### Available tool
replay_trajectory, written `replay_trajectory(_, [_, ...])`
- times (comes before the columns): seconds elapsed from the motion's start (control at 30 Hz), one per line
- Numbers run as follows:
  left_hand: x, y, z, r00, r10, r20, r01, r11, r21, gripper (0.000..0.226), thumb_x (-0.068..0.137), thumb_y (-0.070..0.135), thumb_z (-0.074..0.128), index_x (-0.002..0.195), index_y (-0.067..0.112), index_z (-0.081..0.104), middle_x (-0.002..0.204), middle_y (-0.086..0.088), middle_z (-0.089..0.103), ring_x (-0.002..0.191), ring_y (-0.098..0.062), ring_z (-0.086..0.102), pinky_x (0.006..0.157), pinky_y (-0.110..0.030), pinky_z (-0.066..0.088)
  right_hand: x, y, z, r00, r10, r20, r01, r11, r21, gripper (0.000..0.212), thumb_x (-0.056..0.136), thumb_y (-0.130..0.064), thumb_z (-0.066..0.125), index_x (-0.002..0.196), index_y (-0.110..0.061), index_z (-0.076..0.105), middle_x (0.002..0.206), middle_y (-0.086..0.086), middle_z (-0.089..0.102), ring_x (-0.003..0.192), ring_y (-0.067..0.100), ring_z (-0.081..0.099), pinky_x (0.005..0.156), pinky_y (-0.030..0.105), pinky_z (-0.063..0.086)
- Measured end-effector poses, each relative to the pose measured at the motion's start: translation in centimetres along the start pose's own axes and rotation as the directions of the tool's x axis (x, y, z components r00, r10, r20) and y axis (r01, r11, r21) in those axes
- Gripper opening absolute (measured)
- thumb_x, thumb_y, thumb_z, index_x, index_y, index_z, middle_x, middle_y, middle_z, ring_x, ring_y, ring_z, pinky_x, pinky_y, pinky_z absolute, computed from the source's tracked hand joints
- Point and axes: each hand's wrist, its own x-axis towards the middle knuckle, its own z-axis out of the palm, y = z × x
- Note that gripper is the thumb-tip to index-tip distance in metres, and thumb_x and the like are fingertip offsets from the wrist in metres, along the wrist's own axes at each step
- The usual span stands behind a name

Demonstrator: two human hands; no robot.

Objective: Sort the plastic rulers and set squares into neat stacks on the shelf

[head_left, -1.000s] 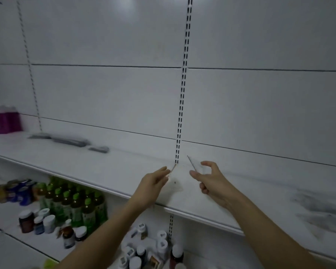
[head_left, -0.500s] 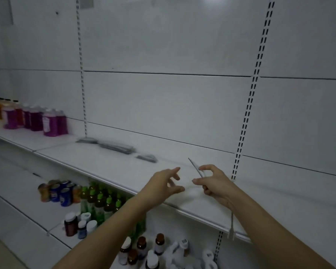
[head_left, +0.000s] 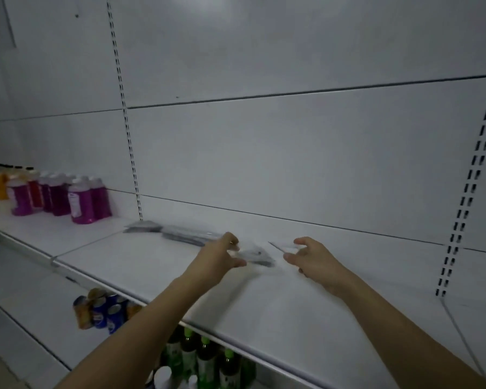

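Pinching a thin clear plastic set square (head_left: 282, 246), the right hand (head_left: 313, 261) is hovering; the left hand (head_left: 218, 255), previously empty, is now gripping a small flat stack (head_left: 254, 256) on the smooth white shelf (head_left: 152, 265).

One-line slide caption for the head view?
Right hand pinches a clear ruler while left hand reaches the small stack on the shelf.

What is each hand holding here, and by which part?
The right hand pinches a clear plastic piece at its near end. The left hand reaches a small stack on the shelf; a grip cannot be told.
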Motion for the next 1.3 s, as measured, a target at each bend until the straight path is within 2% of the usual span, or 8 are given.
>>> replay_trajectory(0.23, [6.1,-3.9,0.3,0.999,0.052,-0.002,-0.052,0.998,0.025,0.053,0.081,0.036,0.075,0.128,0.015,0.060,0.115,-0.001,0.062,0.099,-0.014,0.058,0.086,-0.021,0.043,5.1,-0.5,2.2,0.988,-0.043,-0.146,0.031,0.996,-0.084,0.056,0.088,-0.030,0.068,0.132,-0.011,0.040,0.118,0.004,0.059,0.070,0.017,0.066,0.065,0.025,0.049])
replay_trajectory(0.33, [8.6,-5.3,1.1,0.996,0.080,0.033,-0.080,0.997,-0.006,0.053,0.081,0.037,0.076,0.127,0.016,0.062,0.117,0.000,0.067,0.104,-0.016,0.062,0.093,-0.026,0.046,6.1,-0.7,3.0,0.965,-0.003,-0.261,-0.012,0.998,-0.058,0.049,0.083,-0.029,0.074,0.119,-0.009,0.049,0.112,0.006,0.064,0.073,0.019,0.069,0.062,0.023,0.050])
replay_trajectory(0.53, [11.7,-6.0,3.5,0.985,0.131,0.115,-0.130,0.991,-0.018,0.046,0.083,0.039,0.073,0.122,0.016,0.066,0.119,-0.007,0.067,0.109,-0.024,0.061,0.095,-0.032,0.048,6.5,-0.2,4.4,0.906,0.066,-0.417,-0.135,0.981,-0.137,0.053,0.076,-0.033,0.080,0.118,-0.008,0.058,0.093,0.004,0.069,0.082,0.020,0.069,0.086,0.042,0.055])
replay_trajectory(0.73, [11.9,-5.6,5.3,0.967,0.179,0.182,-0.182,0.983,0.001,0.028,0.075,0.034,0.075,0.099,0.020,0.072,0.100,-0.007,0.069,0.095,-0.028,0.065,0.080,-0.032,0.052,6.5,-0.6,5.2,0.897,0.074,-0.435,-0.176,0.964,-0.199,0.055,0.076,-0.034,0.080,0.121,-0.012,0.059,0.107,0.002,0.063,0.095,0.017,0.061,0.083,0.031,0.049])
replay_trajectory(0.8, [12.1,-5.7,5.9,0.962,0.193,0.191,-0.196,0.981,-0.003,0.032,0.074,0.034,0.075,0.102,0.018,0.073,0.101,-0.007,0.070,0.094,-0.027,0.066,0.077,-0.029,0.051,6.6,-0.6,5.2,0.898,0.065,-0.435,-0.175,0.960,-0.218,0.054,0.076,-0.034,0.080,0.121,-0.013,0.059,0.107,0.001,0.062,0.095,0.016,0.061,0.081,0.027,0.047])
replay_trajectory(0.93, [12.5,-5.9,6.4,0.962,0.196,0.192,-0.200,0.980,0.005,0.046,0.076,0.037,0.075,0.118,0.020,0.068,0.117,-0.006,0.067,0.103,-0.025,0.064,0.088,-0.030,0.050,6.9,0.0,5.6,0.902,0.082,-0.423,-0.192,0.956,-0.224,0.054,0.076,-0.034,0.080,0.121,-0.013,0.059,0.109,0.001,0.061,0.096,0.016,0.060,0.080,0.026,0.044])
replay_trajectory(1.17, [12.0,-5.9,5.3,0.942,0.215,0.258,-0.227,0.974,0.016,0.059,0.074,0.052,0.075,0.123,0.019,0.066,0.121,-0.004,0.066,0.105,-0.022,0.063,0.088,-0.030,0.050,7.8,0.6,6.4,0.916,0.097,-0.389,-0.206,0.946,-0.248,0.053,0.075,-0.032,0.080,0.120,-0.011,0.060,0.109,0.003,0.062,0.099,0.018,0.060,0.082,0.025,0.043])
replay_trajectory(1.3, [9.6,-6.6,2.7,0.929,0.269,0.254,-0.299,0.950,0.087,0.052,0.084,0.050,0.066,0.126,0.021,0.063,0.127,-0.001,0.062,0.115,-0.019,0.056,0.092,-0.031,0.044,8.6,0.2,7.7,0.939,0.070,-0.336,-0.195,0.915,-0.353,0.048,0.077,-0.031,0.079,0.116,-0.009,0.061,0.106,0.003,0.061,0.096,0.018,0.058,0.078,0.025,0.041])
